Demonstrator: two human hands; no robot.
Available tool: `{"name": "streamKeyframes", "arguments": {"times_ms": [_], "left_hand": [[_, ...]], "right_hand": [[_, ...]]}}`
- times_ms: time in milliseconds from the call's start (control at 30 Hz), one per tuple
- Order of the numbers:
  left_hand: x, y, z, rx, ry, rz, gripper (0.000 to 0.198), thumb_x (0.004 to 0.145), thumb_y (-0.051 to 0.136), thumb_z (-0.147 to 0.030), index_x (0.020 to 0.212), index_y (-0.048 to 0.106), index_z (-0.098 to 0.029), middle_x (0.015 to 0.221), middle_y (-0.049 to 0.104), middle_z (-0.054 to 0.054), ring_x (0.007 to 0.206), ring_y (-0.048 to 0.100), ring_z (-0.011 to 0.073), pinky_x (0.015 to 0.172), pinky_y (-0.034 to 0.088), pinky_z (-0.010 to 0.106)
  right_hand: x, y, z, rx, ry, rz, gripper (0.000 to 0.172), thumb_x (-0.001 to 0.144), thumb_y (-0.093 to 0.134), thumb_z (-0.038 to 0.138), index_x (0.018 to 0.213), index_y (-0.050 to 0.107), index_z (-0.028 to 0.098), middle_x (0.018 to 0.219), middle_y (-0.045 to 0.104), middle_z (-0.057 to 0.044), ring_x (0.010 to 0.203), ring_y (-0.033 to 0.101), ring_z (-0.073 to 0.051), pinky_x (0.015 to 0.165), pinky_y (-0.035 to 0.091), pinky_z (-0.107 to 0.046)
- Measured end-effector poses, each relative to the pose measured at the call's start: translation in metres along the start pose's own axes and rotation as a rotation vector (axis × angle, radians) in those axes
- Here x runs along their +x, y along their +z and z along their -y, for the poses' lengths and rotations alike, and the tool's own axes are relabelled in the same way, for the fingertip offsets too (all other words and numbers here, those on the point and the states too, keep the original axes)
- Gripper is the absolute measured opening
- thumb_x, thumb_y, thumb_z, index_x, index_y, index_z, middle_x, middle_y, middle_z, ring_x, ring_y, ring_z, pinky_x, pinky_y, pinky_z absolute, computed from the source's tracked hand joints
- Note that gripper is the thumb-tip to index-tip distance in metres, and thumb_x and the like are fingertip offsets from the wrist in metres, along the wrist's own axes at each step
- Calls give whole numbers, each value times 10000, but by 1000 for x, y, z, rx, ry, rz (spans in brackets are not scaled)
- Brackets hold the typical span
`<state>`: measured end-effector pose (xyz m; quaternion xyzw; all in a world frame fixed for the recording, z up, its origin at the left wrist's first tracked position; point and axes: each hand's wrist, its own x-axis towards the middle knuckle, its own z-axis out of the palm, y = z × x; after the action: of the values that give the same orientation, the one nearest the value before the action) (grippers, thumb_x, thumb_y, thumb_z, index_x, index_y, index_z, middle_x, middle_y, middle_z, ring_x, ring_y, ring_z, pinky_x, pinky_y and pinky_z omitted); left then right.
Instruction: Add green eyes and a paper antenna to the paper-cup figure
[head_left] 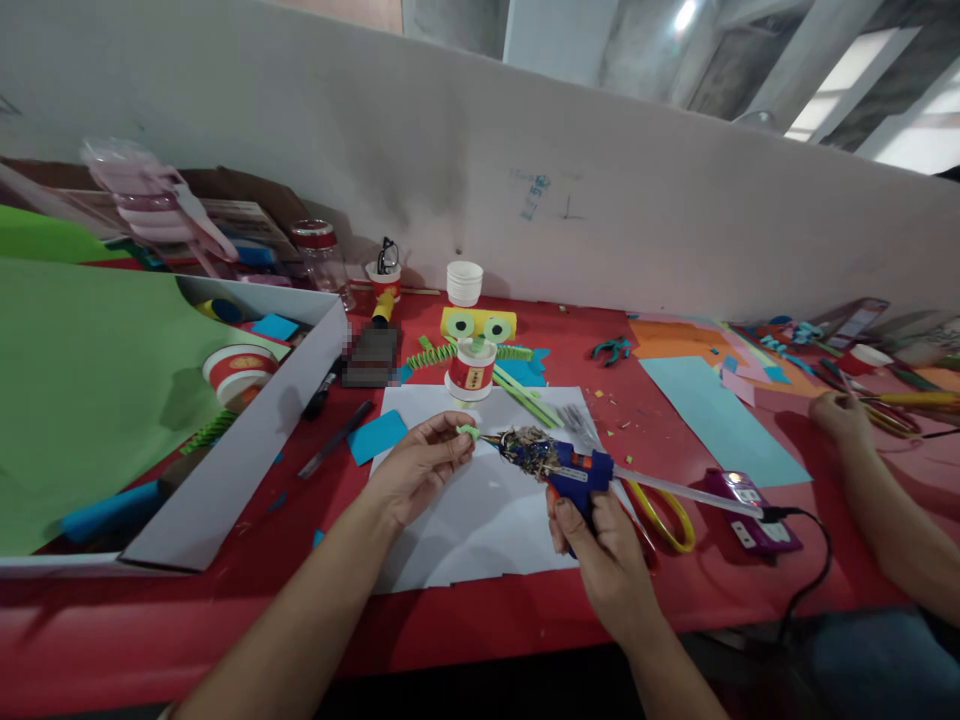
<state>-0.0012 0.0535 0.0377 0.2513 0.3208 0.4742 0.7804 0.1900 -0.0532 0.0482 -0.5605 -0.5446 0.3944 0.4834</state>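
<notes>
Pinched in the fingers of my left hand [420,465] is a small green paper piece [469,431]. My right hand [604,545] grips a blue glue gun [574,485] by its handle, with a long clear glue stick [679,487] sticking out of its back. The gun's nozzle points left and is at or very near the green piece; I cannot tell if they touch. Both hands are above white paper [480,530]. Just beyond stands a red and white paper cup [472,370] with green folded-paper arms, and behind it a yellow paper roll [478,325] with two round eyes.
On the left is a white box [247,470] with green paper and a cup. Yellow-handled scissors [664,515], a purple power strip [750,510] and light blue paper [720,415] lie to the right. Another person's hand [844,420] is at the far right. Teal pliers [611,349] lie farther back.
</notes>
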Motion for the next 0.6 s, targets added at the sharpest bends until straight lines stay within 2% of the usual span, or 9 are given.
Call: {"name": "streamKeyframes", "arguments": {"times_ms": [200,600], "left_hand": [[-2,1,0,8,-11,-11,307,514,864,-135,770,696,-141,665,632,2,609,576,77,604,469,167],[0,0,0,-21,-1,5,295,524,858,-121,768,694,-140,671,638,4,606,574,73,599,467,165]], "right_hand": [[-1,1,1,-26,-13,-3,246,932,472,424,874,535,194,686,500,13,602,476,-129,569,394,-258],[1,0,-2,-71,-5,-8,226,927,478,418,963,538,203,742,521,2,600,474,-124,561,408,-259]]}}
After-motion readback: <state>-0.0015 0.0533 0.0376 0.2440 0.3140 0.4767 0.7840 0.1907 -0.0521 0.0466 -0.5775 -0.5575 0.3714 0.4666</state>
